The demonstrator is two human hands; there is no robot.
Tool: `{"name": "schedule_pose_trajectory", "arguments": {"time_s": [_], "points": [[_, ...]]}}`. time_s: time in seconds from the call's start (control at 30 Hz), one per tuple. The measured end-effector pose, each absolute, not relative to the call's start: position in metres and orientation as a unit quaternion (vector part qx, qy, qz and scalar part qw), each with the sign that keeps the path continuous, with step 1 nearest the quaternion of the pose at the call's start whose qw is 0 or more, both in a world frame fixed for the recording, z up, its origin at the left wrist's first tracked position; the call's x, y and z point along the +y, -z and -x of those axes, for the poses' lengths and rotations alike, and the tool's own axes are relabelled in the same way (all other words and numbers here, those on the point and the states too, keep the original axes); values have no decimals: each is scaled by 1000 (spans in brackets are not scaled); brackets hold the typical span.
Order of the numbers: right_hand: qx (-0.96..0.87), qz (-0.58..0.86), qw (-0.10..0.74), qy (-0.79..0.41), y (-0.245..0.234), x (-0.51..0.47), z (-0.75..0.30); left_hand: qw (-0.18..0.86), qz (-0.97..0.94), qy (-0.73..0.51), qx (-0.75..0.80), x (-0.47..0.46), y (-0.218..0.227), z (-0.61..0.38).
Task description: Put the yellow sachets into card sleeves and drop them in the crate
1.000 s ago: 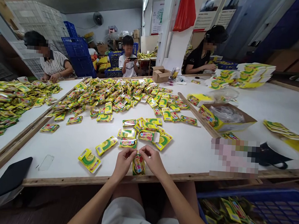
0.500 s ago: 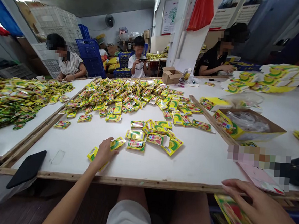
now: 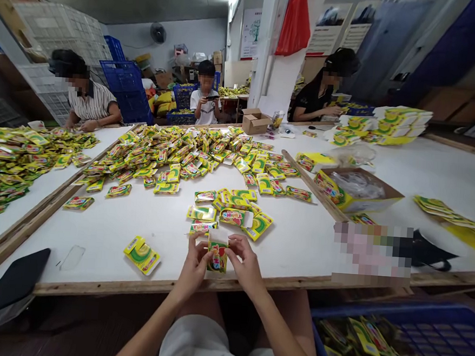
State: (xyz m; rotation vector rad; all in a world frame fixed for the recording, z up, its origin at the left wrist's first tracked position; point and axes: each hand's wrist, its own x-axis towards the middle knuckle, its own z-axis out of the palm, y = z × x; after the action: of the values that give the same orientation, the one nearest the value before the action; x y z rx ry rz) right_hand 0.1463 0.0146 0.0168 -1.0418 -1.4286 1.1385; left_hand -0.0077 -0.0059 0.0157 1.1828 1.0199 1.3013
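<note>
Between both hands, close to the table's front edge, a small yellow-green carton (image 3: 217, 257) stands upright with its white end flap raised. My left hand (image 3: 194, 263) grips its left side with thumb and fingers. On the opposite side, my right hand (image 3: 246, 260) pinches the carton, its thumb on the front face. Just beyond the hands lies a loose cluster of similar cartons (image 3: 235, 217). Another carton (image 3: 141, 255) rests alone to the left, its top end apparently open. Farther back spreads a big heap of cartons (image 3: 174, 152).
At the lower right a blue basket (image 3: 434, 327) holds many cartons. A dark phone (image 3: 14, 282) overhangs the front-left edge. Wooden strips (image 3: 310, 183) divide the white table (image 3: 103, 233). An open display box (image 3: 358, 192) stands right. Several people sit across the table.
My right hand has come up from the basket, where cartons were beside it, to the table. My left hand has moved right with a carton, and both hands now hold it.
</note>
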Motion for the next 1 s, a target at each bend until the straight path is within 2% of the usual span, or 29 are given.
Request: {"name": "schedule_pose_trajectory", "arguments": {"time_s": [0.13, 0.23, 0.4, 0.6, 1.0], "points": [[-641, 420, 451, -457, -16, 22, -155, 502, -572, -474, 443, -3, -17, 18], [-680, 420, 416, -434, -21, 34, -153, 453, -603, -467, 461, 7, -17, 23], [-671, 415, 456, -411, -29, 45, -147, 442, -573, -526, 447, 16, -17, 20], [-690, 403, 450, -398, -32, 32, -148, 417, -576, -519, 475, 8, -24, 17], [-656, 431, 440, -436, -27, 38, -146, 445, -520, -530, 500, 17, -19, 11]]}}
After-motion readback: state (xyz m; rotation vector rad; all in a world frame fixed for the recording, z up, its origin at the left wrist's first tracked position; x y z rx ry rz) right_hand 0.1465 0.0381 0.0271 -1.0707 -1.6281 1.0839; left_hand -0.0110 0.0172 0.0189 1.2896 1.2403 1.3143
